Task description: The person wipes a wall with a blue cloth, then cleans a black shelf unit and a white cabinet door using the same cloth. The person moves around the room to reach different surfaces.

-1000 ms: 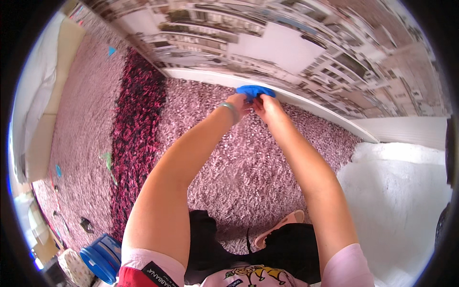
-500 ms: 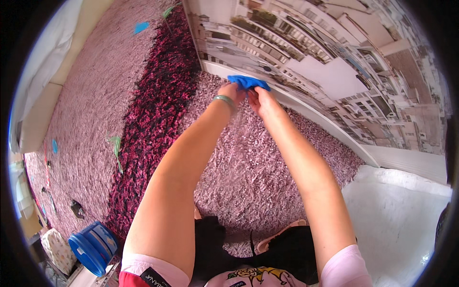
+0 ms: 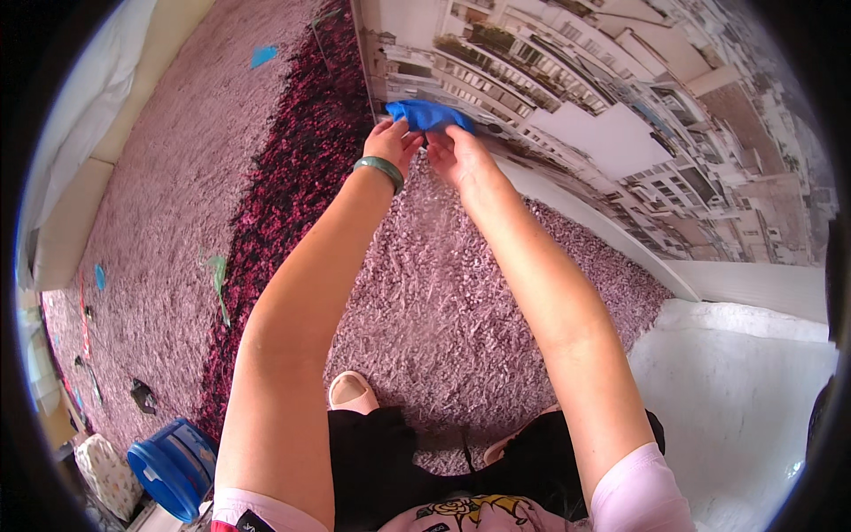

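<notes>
Where the rug's (image 3: 443, 310) far edge meets a wall panel (image 3: 603, 142) w/ a printed town scene, I log 1 blue cloth (image 3: 432, 115), bunched, at the panel's lower L corner; whether it presses on the panel, I can't tell. L hand (image 3: 390, 142): approx. half closed, fingers bent, holding the cloth's L end; green bangle (image 3: 381, 172) at wrist. R hand (image 3: 456, 152): approx. half closed, fingers curled, holding the cloth's R end. Both forearms extended, hands near each other. Also logged: 1 dark magenta band (image 3: 284, 177), running along the rug L of the hands; 1 lt. blue scrap (image 3: 263, 57), toward rug's far L edge; 1 green scrap (image 3: 218, 285), just L of the band; 1 small black item (image 3: 142, 396), toward rug's near L corner; 1 blue bucket (image 3: 168, 470), tilted in my view, by that corner; 1 pale pink slipper (image 3: 353, 392), on wearer's L foot, toward rug's near edge.
</notes>
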### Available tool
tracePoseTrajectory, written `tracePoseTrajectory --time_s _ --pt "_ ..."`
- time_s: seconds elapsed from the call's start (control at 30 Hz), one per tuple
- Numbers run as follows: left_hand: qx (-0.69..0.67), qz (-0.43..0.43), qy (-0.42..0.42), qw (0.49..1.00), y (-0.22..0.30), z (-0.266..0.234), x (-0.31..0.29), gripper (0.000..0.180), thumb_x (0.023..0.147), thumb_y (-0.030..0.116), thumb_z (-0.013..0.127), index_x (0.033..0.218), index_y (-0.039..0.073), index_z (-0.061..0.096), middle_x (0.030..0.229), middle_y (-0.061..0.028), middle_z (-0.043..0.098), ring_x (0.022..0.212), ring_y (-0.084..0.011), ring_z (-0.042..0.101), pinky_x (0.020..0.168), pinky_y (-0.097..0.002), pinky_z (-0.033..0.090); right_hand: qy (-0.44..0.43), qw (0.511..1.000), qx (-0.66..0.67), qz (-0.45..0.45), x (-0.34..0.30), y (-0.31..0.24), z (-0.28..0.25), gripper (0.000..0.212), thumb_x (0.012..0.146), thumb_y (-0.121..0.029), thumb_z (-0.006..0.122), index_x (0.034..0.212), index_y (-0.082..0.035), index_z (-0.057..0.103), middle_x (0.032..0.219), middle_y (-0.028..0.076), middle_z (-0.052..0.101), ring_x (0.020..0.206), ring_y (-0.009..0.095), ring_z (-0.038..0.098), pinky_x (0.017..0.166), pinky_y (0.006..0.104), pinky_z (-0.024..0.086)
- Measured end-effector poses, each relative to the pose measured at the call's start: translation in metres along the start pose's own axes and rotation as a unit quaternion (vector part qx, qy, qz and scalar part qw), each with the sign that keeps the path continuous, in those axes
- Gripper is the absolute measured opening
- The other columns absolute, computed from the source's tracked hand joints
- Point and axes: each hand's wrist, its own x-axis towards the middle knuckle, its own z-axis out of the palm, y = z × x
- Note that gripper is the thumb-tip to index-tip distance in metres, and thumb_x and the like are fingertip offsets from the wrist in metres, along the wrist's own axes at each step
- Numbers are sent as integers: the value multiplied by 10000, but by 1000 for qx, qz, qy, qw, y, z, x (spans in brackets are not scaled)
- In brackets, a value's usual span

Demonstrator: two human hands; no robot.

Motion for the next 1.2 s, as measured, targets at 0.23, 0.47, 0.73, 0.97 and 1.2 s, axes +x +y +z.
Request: tracePoseTrajectory --time_s 0.23,0.47,0.73,0.97,1.2 --pt "21 165 2 986 36 51 -21 172 852 33 568 997 41 476 760 -69 581 626 -184 599 561 -306 535 -86 994 60 -27 -53 -39 40 133 903 -192 535 991 -91 535 863 46 598 741 159 591 618 304 515" --pt "149 518 -22 842 107 140 -94 342 800 47 593 1117 25 467 910 -112 554 752 -176 561 654 -295 478 -268 950 138 -78 -131 -105 110 213 915 -145 499 1093 -31 467 1012 111 539 899 212 580 760 402 508" --pt "436 757 79 480 111 167 -126 399 842 110 567 1222 12 496 1266 -248 406 1139 -408 417 964 -433 364 -356 895 31 -266 -199 -141 117 255 894 -162 549 1092 -19 475 1050 111 532 1003 235 534 916 375 434" --pt "469 744 -5 476 97 182 -132 400 815 48 540 1212 3 503 1254 -266 375 1139 -422 406 919 -435 408 -326 766 -191 -520 -224 -140 105 438 925 -210 515 1294 -2 404 1259 113 462 1088 167 500 911 295 404" --pt "470 737 47 485 78 172 -132 415 814 69 545 1226 36 509 1207 -241 395 1102 -399 421 931 -454 355 -284 748 -262 -540 -188 -147 90 370 950 -140 452 1279 26 428 1149 84 539 1047 134 497 926 276 390"
